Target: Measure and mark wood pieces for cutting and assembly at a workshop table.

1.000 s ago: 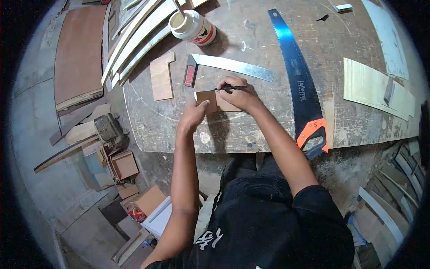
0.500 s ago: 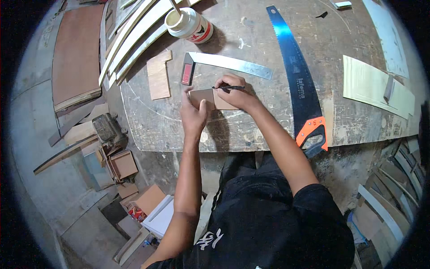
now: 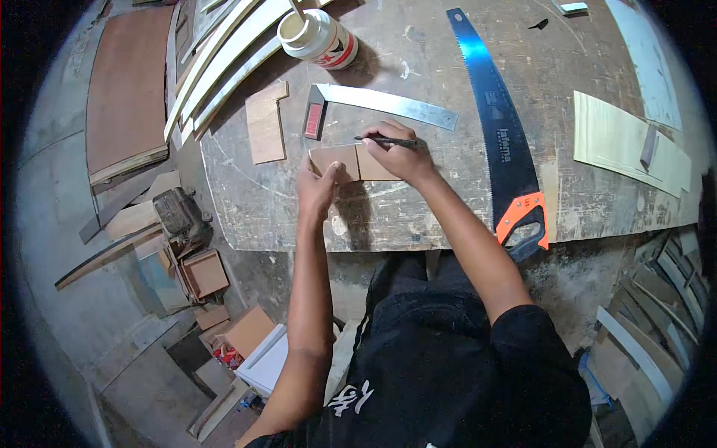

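My left hand (image 3: 317, 190) grips the left end of a small brown wooden board (image 3: 345, 155), its thumb lying on the upper face. A dark line crosses the board; whether this is an edge between two pieces or a mark, I cannot tell. In my right hand (image 3: 399, 153) is a slim dark pen (image 3: 385, 140), pinched with its tip near the board's far edge. That hand rests over the board's right part and hides some of it. Just beyond lies a try square (image 3: 388, 106) with a metal blade and a dark, red-inlaid stock.
On the worn workbench (image 3: 418, 216), a notched plywood piece (image 3: 267, 127) lies left, near an open white glue bottle (image 3: 317, 41). A handsaw (image 3: 504, 134) with an orange handle lies right, before pale thin sheets (image 3: 620, 142). Curved wood strips (image 3: 224, 67) are stacked far left.
The board has turned slightly and its left end has shifted left with my left hand. My right hand has moved a little right, and the pen now lies at a flatter angle.
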`<action>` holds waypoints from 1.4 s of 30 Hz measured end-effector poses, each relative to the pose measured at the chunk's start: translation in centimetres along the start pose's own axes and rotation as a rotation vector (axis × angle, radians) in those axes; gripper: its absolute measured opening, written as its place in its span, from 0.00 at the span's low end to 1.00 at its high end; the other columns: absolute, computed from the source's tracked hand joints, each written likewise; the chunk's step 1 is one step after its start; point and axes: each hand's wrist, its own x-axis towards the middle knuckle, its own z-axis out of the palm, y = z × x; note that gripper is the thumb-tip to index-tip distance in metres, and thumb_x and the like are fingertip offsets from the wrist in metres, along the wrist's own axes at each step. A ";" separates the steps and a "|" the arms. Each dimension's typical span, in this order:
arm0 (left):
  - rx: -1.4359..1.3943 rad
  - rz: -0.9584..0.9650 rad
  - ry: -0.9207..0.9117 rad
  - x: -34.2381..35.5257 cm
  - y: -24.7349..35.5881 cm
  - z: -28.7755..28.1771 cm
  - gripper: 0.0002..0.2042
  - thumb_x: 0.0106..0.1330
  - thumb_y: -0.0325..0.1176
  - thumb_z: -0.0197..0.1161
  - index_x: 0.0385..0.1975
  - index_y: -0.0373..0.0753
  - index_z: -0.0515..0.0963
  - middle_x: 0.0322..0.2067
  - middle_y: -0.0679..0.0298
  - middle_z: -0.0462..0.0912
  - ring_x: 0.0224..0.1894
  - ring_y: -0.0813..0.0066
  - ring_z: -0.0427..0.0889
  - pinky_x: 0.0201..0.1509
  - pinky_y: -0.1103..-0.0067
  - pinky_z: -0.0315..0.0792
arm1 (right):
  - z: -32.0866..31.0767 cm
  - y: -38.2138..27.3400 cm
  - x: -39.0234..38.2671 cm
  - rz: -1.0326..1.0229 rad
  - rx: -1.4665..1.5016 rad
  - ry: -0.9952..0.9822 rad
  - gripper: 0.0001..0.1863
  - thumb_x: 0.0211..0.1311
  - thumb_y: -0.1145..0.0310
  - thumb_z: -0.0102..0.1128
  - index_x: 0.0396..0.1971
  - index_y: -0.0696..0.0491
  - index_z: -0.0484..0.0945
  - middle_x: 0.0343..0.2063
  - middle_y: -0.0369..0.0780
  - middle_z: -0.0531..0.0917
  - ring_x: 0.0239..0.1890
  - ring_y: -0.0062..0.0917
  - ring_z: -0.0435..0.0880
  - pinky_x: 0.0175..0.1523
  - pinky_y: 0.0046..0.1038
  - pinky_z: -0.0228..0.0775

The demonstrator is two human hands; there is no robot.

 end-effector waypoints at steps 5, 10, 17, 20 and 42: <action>-0.014 0.023 0.007 0.8 -1.1 -0.9 0.16 0.60 0.26 0.63 0.47 0.35 0.70 0.35 0.62 0.81 0.34 0.76 0.80 0.33 0.79 0.75 | 0.2 -0.2 0.0 0.022 -0.117 -0.053 0.10 0.55 0.65 0.58 0.32 0.55 0.78 0.31 0.43 0.80 0.36 0.37 0.81 0.41 0.33 0.73; -0.052 -0.010 -0.045 0.7 -0.6 -0.9 0.16 0.58 0.23 0.62 0.47 0.31 0.70 0.40 0.57 0.80 0.41 0.71 0.80 0.44 0.76 0.74 | 0.3 0.3 -0.3 -0.050 -0.099 -0.019 0.09 0.51 0.67 0.58 0.31 0.55 0.77 0.31 0.44 0.79 0.36 0.38 0.80 0.40 0.33 0.72; -0.085 -0.023 -0.053 0.8 -0.8 -1.0 0.16 0.58 0.23 0.62 0.46 0.31 0.70 0.39 0.57 0.80 0.40 0.73 0.79 0.43 0.77 0.74 | 0.4 0.2 -0.3 -0.133 -0.069 -0.008 0.07 0.48 0.70 0.58 0.28 0.55 0.76 0.29 0.43 0.77 0.34 0.39 0.79 0.39 0.33 0.72; -0.022 -0.017 -0.042 0.9 -1.5 -1.2 0.15 0.58 0.23 0.61 0.46 0.31 0.70 0.38 0.57 0.80 0.40 0.73 0.79 0.42 0.77 0.74 | 0.4 0.0 -0.3 -0.054 -0.122 -0.044 0.08 0.47 0.72 0.58 0.29 0.56 0.76 0.31 0.41 0.78 0.35 0.32 0.80 0.42 0.28 0.71; -0.326 -0.120 -0.147 2.5 -4.6 -2.5 0.18 0.56 0.31 0.66 0.45 0.35 0.70 0.38 0.63 0.78 0.39 0.75 0.77 0.45 0.77 0.73 | 0.5 0.2 -0.3 -0.072 -0.098 -0.024 0.07 0.47 0.72 0.58 0.28 0.56 0.76 0.29 0.41 0.77 0.32 0.33 0.79 0.39 0.30 0.71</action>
